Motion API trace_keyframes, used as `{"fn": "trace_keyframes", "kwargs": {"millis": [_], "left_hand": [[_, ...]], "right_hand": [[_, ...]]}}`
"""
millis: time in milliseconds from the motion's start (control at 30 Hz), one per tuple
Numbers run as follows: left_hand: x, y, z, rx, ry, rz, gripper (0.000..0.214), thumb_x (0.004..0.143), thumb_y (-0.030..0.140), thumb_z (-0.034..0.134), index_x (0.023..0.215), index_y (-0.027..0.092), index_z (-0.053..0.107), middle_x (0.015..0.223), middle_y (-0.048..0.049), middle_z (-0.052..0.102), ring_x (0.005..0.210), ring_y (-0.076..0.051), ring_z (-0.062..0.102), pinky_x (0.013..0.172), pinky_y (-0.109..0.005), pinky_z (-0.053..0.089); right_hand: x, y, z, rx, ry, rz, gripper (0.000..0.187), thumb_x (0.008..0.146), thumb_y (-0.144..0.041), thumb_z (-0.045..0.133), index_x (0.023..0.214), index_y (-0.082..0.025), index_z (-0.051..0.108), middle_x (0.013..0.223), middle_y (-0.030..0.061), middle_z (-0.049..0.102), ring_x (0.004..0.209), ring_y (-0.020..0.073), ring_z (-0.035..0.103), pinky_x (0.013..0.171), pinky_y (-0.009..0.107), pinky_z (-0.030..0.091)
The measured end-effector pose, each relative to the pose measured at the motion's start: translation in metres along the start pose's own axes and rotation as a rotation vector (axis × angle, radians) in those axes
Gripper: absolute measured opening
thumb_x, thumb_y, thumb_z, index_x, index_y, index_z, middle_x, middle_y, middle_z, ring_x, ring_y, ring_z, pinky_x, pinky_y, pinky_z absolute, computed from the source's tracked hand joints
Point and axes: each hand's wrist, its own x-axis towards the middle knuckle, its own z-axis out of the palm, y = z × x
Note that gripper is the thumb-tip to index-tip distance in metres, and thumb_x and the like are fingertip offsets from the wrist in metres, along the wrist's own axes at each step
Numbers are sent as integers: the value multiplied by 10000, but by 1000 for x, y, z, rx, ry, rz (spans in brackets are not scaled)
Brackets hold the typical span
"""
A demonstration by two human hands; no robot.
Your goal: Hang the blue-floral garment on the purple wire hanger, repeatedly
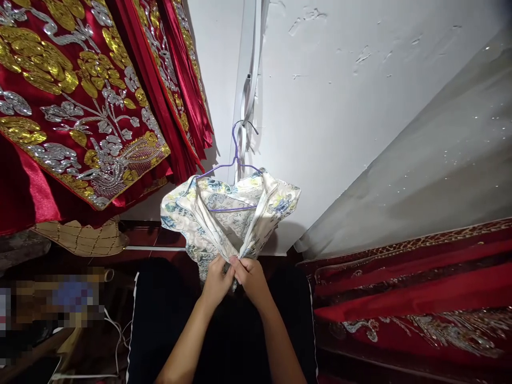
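Observation:
A cream floral dress (pixel 184 213) with blue and yellow flowers hangs from a purple hanger (pixel 235 143). Its neckline gapes in a deep V, and the hanger's lower bar shows inside. My left hand (pixel 218 277) pinches the left front edge of the dress near the point of the V. Right beside it, my right hand (pixel 248 274) grips the other front edge, and the thumbs of both hands meet there. The cloth below my hands is mostly hidden by them. Whatever lies between my fingertips besides cloth is too small to make out.
The hanger hooks onto a pale strap (pixel 243 106) by a white wall (pixel 320 64). Red garments with gold and silver sequins (pixel 92 101) hang at the left. At the right are a sheer sparkly cloth (pixel 432 160) and red embroidered fabric (pixel 400 304). White cables (pixel 117 333) lie at lower left.

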Motion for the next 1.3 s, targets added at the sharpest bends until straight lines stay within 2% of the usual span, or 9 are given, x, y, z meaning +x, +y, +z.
{"fn": "trace_keyframes", "kwargs": {"millis": [67, 233, 400, 567, 700, 767, 1000, 1200, 1300], "left_hand": [[-1, 3, -1, 0, 11, -5, 123, 891, 207, 553, 862, 227, 671, 831, -62, 675, 793, -244, 649, 735, -347, 506], [-2, 14, -3, -56, 22, -2, 155, 940, 235, 538, 933, 232, 693, 882, -55, 689, 829, -228, 652, 775, -331, 501], [-2, 20, -3, -101, 16, 31, 163, 936, 233, 575, 982, 245, 731, 925, -66, 709, 881, -237, 665, 810, -339, 506], [-2, 24, -5, -106, 23, 21, 183, 943, 264, 582, 1010, 247, 751, 937, -78, 719, 882, -242, 675, 809, -352, 517], [-3, 31, -8, -112, 22, 6, 189, 946, 277, 584, 1022, 246, 755, 950, -82, 721, 879, -242, 670, 803, -356, 517], [-4, 34, -10, -113, 34, -16, 183, 944, 287, 590, 1005, 247, 757, 916, -76, 718, 843, -236, 659, 780, -351, 514], [-10, 38, -10, -259, 43, -168, 185, 921, 338, 631, 831, 202, 719, 767, -41, 683, 740, -202, 627, 733, -310, 502], [-15, 41, -3, -370, 66, -234, 220, 941, 371, 607, 809, 198, 636, 745, -13, 618, 720, -169, 567, 691, -266, 458], [-15, 41, 2, -394, 95, -254, 239, 948, 383, 598, 792, 201, 600, 701, 4, 571, 664, -156, 530, 649, -261, 434]], "right_hand": [[-4, -3, 0, -11, 39, -36, 468, 878, -519, 601, 552, -188, 549, 495, -34, 371, 510, 117, 344, 516, 271, 263], [-7, -6, 3, -16, 83, -87, 389, 906, -497, 564, 655, -201, 538, 584, -19, 426, 561, 136, 387, 530, 273, 289], [-8, -12, 7, 2, 241, -53, 357, 891, -499, 600, 705, -214, 492, 587, -34, 427, 552, 128, 363, 533, 273, 290], [-10, -18, 0, -62, 163, -49, 356, 924, -500, 545, 718, -210, 531, 612, -19, 488, 571, 140, 424, 565, 278, 334], [-12, -23, -2, -98, 188, -36, 322, 920, -500, 556, 769, -217, 528, 633, -22, 514, 591, 150, 452, 582, 280, 349], [-12, -24, -2, -50, 154, -36, 329, 922, -497, 548, 750, -221, 498, 618, -31, 493, 574, 143, 434, 563, 277, 338], [-11, -32, -12, 220, -89, 54, 364, 914, -461, 552, 668, -221, 431, 496, -61, 451, 457, 100, 365, 492, 255, 294], [-12, -35, -16, 276, -96, 140, 344, 875, -473, 603, 701, -176, 587, 453, -47, 505, 389, 76, 350, 438, 242, 234], [-11, -33, -12, 422, -58, 174, 333, 826, -465, 665, 686, -179, 565, 477, -51, 513, 385, 59, 326, 423, 235, 200]]}}
